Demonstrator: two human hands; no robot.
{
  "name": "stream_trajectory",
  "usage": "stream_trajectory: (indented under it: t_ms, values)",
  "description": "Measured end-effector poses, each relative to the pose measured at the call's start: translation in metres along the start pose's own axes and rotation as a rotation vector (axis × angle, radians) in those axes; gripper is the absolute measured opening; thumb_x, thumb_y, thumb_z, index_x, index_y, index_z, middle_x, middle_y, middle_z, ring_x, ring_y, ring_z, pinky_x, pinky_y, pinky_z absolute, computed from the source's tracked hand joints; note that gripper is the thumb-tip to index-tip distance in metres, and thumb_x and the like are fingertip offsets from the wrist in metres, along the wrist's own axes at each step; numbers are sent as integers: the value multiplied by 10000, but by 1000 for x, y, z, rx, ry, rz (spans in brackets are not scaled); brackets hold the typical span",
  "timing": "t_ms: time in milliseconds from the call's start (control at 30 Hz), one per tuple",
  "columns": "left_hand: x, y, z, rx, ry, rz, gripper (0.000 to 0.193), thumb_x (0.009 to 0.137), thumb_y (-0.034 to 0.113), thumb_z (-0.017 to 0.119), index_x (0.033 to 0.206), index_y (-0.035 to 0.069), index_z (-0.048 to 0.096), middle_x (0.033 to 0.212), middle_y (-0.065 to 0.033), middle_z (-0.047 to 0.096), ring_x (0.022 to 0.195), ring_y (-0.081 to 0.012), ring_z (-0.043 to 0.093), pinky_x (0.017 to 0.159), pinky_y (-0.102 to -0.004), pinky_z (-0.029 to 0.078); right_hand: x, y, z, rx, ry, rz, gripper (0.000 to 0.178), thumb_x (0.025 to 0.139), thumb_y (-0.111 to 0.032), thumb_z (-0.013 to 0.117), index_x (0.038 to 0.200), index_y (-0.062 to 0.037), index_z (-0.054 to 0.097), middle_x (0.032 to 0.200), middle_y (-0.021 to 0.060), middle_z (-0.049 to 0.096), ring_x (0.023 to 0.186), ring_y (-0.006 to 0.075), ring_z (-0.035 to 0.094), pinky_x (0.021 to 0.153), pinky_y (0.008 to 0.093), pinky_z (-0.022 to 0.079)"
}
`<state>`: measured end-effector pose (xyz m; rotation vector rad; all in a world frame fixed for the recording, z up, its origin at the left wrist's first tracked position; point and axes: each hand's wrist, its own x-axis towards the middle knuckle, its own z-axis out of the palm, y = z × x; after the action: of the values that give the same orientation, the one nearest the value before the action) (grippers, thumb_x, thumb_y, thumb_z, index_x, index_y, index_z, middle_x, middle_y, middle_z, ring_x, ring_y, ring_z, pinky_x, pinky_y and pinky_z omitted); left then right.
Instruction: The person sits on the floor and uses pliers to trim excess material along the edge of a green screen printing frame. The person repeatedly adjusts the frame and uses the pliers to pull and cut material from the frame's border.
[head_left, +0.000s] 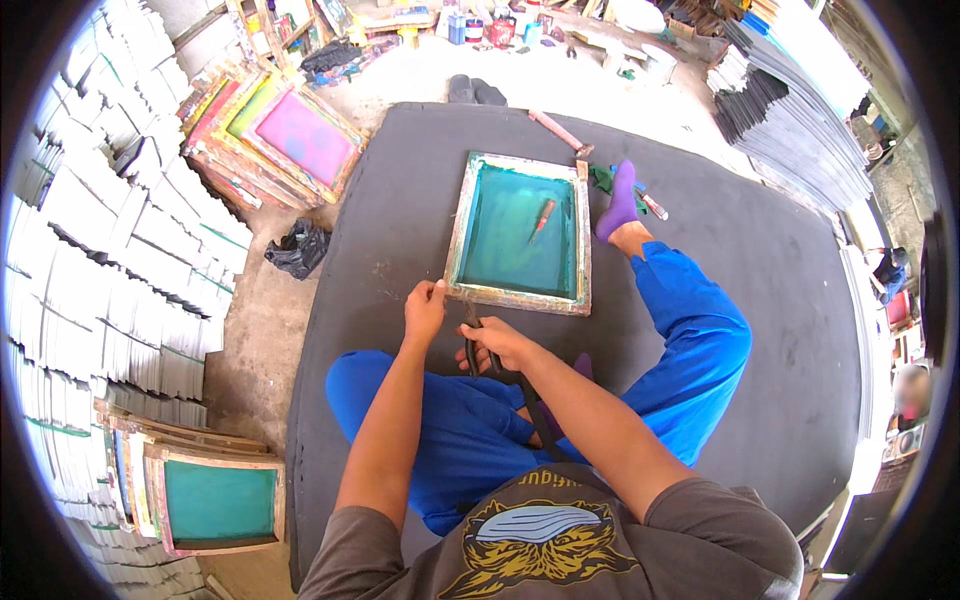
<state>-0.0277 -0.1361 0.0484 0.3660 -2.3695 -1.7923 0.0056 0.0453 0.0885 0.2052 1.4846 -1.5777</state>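
Your left hand (425, 312) is at the near left corner of a frame (520, 299); just right of those fingers, your right hand (500, 342) holds pliers (471, 314). The frame lies directly ahead of your fingers on the mat (790, 400), with a hand tool (543, 220) inside it. Past its far right corner lies a hammer (558, 132); further right, a screwdriver (653, 206) lies beside your foot (621, 198). Well ahead, beyond the mat, sit slippers (476, 91). Left of your fingers is a bag (298, 250), with stacked frames (310, 145) ahead of it and sheet stacks (110, 265) further left.
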Motion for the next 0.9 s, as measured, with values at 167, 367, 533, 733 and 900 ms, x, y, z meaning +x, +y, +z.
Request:
stream_trajectory:
  t_ms: [167,367,533,733,900]
  values:
    - [-9,-22,-16,-25,89,-206,359,998,312,633,883,-25,676,683,-83,657,549,-157,620,560,-341,500,-7,-1,10,-15,10,14,443,1064,-353,530,1371,-34,497,1044,204,707,836,278,734,639,381,581]
    - [12,-60,-21,127,326,-131,367,988,296,646,862,-47,674,656,-92,636,544,-167,595,539,-342,480,-4,5,13,-21,-1,32,443,1067,-351,522,1365,-25,501,1066,210,703,843,284,732,645,396,585]
    - [29,-60,-23,159,406,-459,368,957,325,652,984,-31,742,960,-236,742,925,-390,718,848,-467,536,4,17,-3,-36,25,68,454,1063,-360,529,1355,-14,506,1075,210,702,846,290,732,654,418,592]
    - [53,-92,-31,34,608,-443,350,949,253,668,1061,-77,705,793,-135,703,656,-235,657,636,-398,529,20,29,-21,-11,68,103,414,1040,-347,571,1279,-14,514,1011,186,695,800,278,714,631,457,595]
    - [40,-42,-8,199,589,-389,386,923,251,696,1186,-31,701,1055,-203,717,937,-334,691,884,-438,529,21,31,-57,-28,301,152,351,1027,-321,590,1199,-21,530,943,168,671,755,272,703,579,457,593]
